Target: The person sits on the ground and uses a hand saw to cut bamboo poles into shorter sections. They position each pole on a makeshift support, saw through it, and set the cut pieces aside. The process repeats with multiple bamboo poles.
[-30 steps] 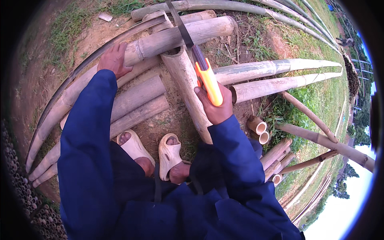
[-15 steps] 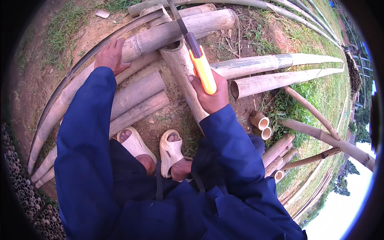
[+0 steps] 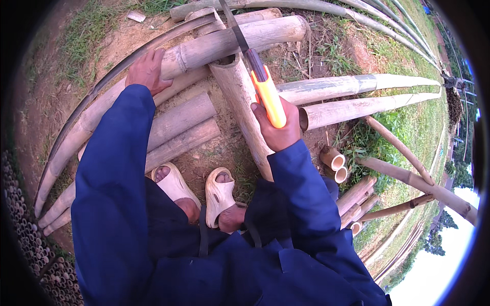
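While the left hand (image 3: 146, 72) is resting palm-down, thumb apart, on the thick bamboo pole (image 3: 212, 49), the right hand (image 3: 282, 125) is gripping a handsaw (image 3: 259, 67), fingers wrapped round its orange handle (image 3: 270, 101). Blade (image 3: 234, 29) is crossing the pole; pole is spanning a bamboo support (image 3: 246, 109) near its far end; two cut lengths (image 3: 185, 117) are lying beside the support's left edge.

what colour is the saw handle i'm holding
The saw handle is bright orange with a dark purplish section; head view.
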The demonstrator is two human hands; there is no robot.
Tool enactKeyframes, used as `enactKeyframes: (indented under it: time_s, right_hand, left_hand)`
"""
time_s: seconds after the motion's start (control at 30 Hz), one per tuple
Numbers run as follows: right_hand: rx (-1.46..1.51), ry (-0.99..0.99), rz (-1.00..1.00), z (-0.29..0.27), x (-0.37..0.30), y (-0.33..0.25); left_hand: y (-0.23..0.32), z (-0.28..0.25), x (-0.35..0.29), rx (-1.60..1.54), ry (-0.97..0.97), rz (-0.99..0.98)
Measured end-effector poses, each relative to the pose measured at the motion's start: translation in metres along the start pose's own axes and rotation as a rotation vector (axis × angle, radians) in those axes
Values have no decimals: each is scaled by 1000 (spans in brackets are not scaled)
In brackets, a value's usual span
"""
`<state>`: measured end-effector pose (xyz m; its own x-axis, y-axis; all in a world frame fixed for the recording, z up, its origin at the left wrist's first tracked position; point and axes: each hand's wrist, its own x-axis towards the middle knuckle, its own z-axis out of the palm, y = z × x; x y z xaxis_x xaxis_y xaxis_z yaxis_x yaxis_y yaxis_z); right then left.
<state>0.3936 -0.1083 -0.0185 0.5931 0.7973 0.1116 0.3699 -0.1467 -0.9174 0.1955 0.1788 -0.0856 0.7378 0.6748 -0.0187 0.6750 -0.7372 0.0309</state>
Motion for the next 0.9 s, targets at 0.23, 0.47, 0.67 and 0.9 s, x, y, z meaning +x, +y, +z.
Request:
enactKeyframes:
  time_s: [0.23, 0.47, 0.67, 0.9]
  right_hand:
    - [-191, -115, 202, -81, -150, -45]
    - [-48, -27, 42, -19, -3, -1]
    - [-59, -27, 115, -28, -65, -29]
    - [-190, -52, 151, -53, -118, -37]
  left_hand:
    - [0, -1, -7, 14, 36, -13]
    - [5, 0, 3, -10, 41, 3]
    - [-2, -4, -6, 8, 35, 0]
    - [9, -2, -5, 1, -2, -4]
